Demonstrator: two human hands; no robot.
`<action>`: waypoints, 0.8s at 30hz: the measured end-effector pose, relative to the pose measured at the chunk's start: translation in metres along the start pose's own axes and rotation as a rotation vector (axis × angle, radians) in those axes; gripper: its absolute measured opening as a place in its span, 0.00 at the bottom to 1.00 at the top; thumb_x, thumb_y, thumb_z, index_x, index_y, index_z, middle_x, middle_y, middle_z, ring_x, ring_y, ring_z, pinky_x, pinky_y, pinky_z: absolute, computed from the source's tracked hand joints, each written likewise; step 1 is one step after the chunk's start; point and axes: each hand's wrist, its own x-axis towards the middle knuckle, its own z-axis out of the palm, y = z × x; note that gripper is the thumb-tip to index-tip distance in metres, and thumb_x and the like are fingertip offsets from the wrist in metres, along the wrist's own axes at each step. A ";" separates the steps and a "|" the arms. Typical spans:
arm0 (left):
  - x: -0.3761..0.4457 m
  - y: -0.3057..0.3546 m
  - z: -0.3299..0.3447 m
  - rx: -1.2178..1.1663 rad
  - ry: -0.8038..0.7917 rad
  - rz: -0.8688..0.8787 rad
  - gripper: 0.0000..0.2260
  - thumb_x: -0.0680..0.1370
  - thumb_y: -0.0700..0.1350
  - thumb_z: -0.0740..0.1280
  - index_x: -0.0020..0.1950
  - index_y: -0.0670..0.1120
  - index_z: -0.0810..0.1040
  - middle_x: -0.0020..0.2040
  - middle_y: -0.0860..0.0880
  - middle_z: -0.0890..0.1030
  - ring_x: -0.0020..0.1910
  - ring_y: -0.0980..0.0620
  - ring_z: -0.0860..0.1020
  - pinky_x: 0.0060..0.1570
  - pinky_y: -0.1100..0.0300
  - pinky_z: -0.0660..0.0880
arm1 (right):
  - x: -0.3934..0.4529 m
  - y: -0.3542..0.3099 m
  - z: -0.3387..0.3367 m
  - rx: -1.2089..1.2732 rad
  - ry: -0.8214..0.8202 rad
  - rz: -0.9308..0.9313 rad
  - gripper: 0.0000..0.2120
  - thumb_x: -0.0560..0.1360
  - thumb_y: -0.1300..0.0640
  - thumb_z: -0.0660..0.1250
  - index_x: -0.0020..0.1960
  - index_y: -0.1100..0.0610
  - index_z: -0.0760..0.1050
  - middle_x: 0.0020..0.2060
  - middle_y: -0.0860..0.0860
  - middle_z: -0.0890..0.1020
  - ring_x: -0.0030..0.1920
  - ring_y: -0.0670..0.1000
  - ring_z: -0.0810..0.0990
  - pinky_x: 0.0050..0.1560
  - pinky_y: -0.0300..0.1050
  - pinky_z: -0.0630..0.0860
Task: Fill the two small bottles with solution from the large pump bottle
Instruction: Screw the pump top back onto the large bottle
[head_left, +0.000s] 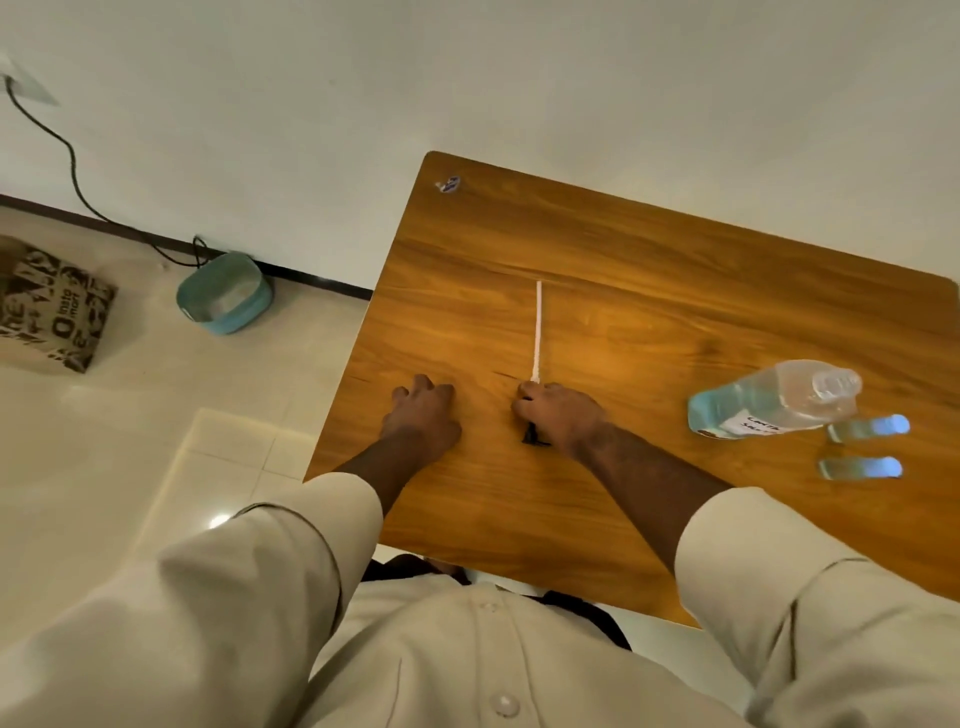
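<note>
The tabletop (649, 291) is orange-brown with a darker wood grain. The large bottle (769, 400) is clear, its liquid pale blue, its label white. A white strip (537, 332) lies at twelve o'clock of the right hand (561, 413). The sleeves (291, 561) are cream.

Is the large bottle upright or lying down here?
Lying down. The large bottle rests on its side on the table, blue liquid pooled along its lower side, neck toward the right. No pump shows on it.

A teal bin (224, 292) and a printed paper bag (52, 312) sit on the floor at left; a sticker (448, 184) marks the tabletop's (649, 270) upper-left corner.
</note>
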 end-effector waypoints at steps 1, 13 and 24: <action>0.000 0.001 -0.002 -0.028 -0.003 0.000 0.23 0.77 0.50 0.65 0.71 0.49 0.67 0.69 0.42 0.65 0.67 0.36 0.64 0.61 0.42 0.70 | -0.004 0.002 -0.005 0.003 0.044 -0.004 0.22 0.74 0.68 0.64 0.65 0.53 0.68 0.68 0.55 0.65 0.58 0.58 0.72 0.52 0.54 0.77; -0.014 0.161 -0.018 -0.311 0.128 0.421 0.25 0.77 0.52 0.69 0.73 0.55 0.68 0.70 0.49 0.68 0.71 0.45 0.65 0.65 0.52 0.67 | -0.181 0.110 -0.176 0.101 0.807 0.187 0.18 0.74 0.59 0.68 0.63 0.55 0.74 0.57 0.54 0.79 0.54 0.57 0.79 0.47 0.54 0.78; -0.050 0.310 0.027 -0.395 0.202 0.565 0.29 0.71 0.47 0.76 0.71 0.53 0.71 0.70 0.50 0.70 0.69 0.50 0.68 0.61 0.61 0.65 | -0.327 0.176 -0.188 0.555 0.976 0.219 0.15 0.72 0.55 0.72 0.57 0.58 0.79 0.51 0.53 0.82 0.49 0.49 0.80 0.50 0.36 0.76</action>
